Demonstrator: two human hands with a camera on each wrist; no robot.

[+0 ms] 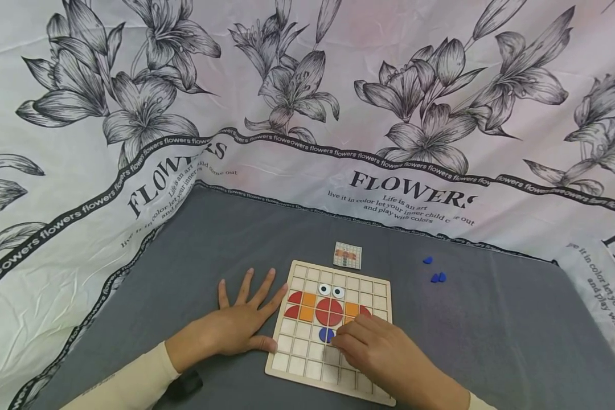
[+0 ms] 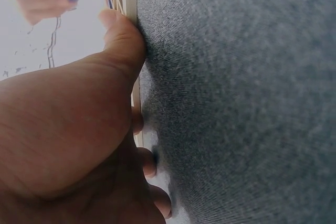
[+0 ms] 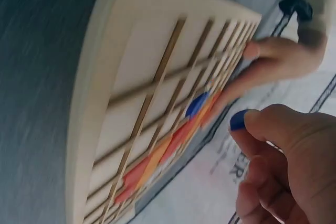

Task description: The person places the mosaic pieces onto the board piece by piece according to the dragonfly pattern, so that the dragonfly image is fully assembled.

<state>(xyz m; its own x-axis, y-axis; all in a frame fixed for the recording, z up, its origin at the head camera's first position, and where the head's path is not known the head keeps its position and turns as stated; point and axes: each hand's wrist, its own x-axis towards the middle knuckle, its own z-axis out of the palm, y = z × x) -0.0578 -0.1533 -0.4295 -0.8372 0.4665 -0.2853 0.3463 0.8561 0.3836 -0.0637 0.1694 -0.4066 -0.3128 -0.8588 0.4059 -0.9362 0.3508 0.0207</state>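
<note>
A light wooden grid board (image 1: 292,364) lies on the grey cloth. Pieces in it form a red circle (image 1: 329,312), orange blocks (image 1: 307,307), red pieces (image 1: 293,311) at the sides and two black-and-white eye pieces (image 1: 325,290). Blue pieces (image 1: 326,335) sit below the red circle. My left hand (image 1: 236,327) has its fingers spread, with thumb and index finger against the board's left edge. Above the lower middle of the board, my right hand (image 1: 384,347) pinches a small blue piece (image 3: 238,120) between thumb and index finger, hiding some right-hand cells.
Beyond the board's far edge lies a small pattern card (image 1: 347,255). Three loose blue pieces (image 1: 435,278) are on the grey cloth (image 1: 492,319) to the right. A white flower-print curtain (image 1: 297,171) borders the back and sides. Something black (image 1: 184,386) shows beneath the left sleeve.
</note>
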